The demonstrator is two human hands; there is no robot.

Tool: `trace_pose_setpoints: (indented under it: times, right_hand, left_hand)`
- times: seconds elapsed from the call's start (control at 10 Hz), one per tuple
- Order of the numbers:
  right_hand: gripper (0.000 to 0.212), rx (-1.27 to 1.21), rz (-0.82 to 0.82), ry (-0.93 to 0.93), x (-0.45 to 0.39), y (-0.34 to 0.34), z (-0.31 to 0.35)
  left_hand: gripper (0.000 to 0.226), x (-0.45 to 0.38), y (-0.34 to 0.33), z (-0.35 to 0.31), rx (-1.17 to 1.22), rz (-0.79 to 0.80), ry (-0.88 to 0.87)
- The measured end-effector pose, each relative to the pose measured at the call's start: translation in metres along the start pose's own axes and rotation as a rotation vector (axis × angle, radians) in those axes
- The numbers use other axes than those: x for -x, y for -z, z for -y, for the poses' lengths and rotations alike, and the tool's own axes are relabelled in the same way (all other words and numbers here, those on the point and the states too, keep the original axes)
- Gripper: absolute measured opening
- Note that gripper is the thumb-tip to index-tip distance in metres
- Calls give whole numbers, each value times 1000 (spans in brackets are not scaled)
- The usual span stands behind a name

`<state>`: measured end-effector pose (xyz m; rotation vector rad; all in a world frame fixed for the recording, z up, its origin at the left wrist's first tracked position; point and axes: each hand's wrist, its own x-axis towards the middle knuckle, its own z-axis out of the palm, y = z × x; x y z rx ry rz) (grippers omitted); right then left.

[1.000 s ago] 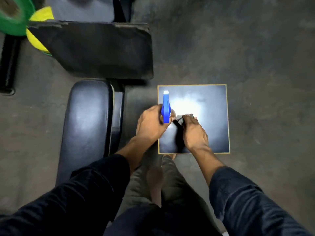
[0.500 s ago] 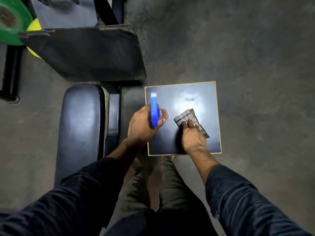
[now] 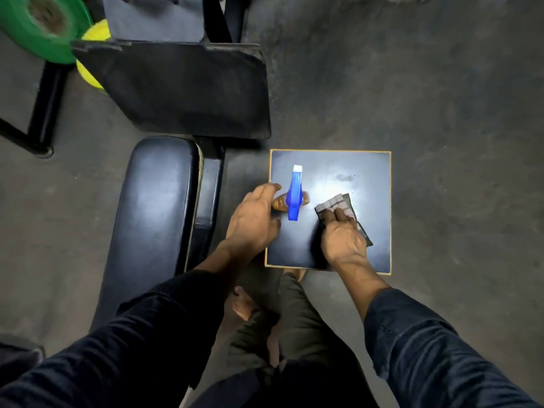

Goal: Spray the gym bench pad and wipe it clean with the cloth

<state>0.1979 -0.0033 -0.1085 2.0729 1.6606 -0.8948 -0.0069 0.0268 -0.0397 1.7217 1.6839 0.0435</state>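
The black gym bench pad (image 3: 159,219) lies lengthwise at the left, with a worn black back pad (image 3: 188,89) raised beyond it. A spray bottle (image 3: 295,195) with a blue trigger head and amber body stands on a small square black table (image 3: 371,172) to the right of the bench. My left hand (image 3: 254,220) is beside the bottle's left side, fingers loosened and apart, no longer wrapped around it. My right hand (image 3: 343,240) rests on a folded grey checked cloth (image 3: 338,206) and holds it down on the table top.
Green (image 3: 38,28) and yellow (image 3: 94,54) weight plates sit on a black rack at the back left. Grey concrete floor surrounds the table on the right. My legs and bare feet (image 3: 244,303) are between bench and table.
Both hands came down onto the small table. The left hand set the bottle upright and loosened its grip. The right hand laid the cloth flat on the table top.
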Motion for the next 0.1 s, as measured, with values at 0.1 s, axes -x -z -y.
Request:
trace_pose_setpoints:
  times: [0.1]
  right_hand:
    - [46,18,-52,25,6,7,7]
  left_hand:
    - [69,7,0,6,-61,-32,1]
